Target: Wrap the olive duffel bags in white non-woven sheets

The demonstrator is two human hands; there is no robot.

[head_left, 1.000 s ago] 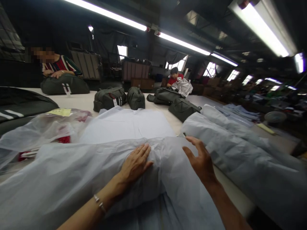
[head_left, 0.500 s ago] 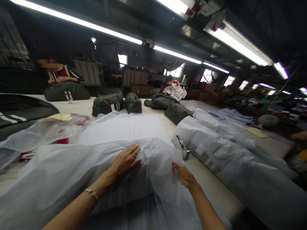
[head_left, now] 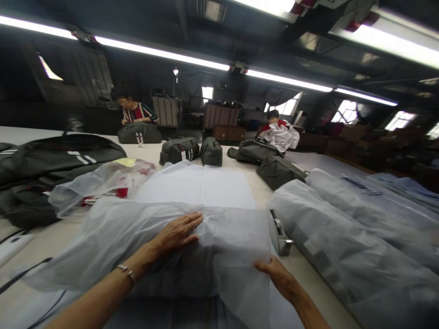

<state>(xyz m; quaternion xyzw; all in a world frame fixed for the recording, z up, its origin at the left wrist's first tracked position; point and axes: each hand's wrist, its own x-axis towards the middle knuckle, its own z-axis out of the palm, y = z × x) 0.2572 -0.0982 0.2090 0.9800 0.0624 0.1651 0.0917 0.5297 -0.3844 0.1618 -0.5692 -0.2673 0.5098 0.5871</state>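
Observation:
A bundle wrapped in thin white tissue-like sheet (head_left: pixel 164 237) lies across the table right in front of me. My left hand (head_left: pixel 176 234) rests flat on top of it, fingers stretched out and together, a bracelet on the wrist. My right hand (head_left: pixel 278 278) is at the sheet's right edge, low and near me, with the fingers curled on the loose flap. A flat white sheet (head_left: pixel 197 185) lies just beyond the bundle.
A tape dispenser (head_left: pixel 280 232) sits right of the bundle. Long wrapped rolls (head_left: pixel 343 246) lie along the right. Dark duffel bags (head_left: pixel 180 150) stand mid-table, black bags (head_left: pixel 51 157) and a plastic bag (head_left: pixel 103 180) at left. Two people work at the far side.
My right hand has drawn back toward me and down along the sheet's right edge, pulling the flap smooth. My left hand stays on the bundle. The view has swung left.

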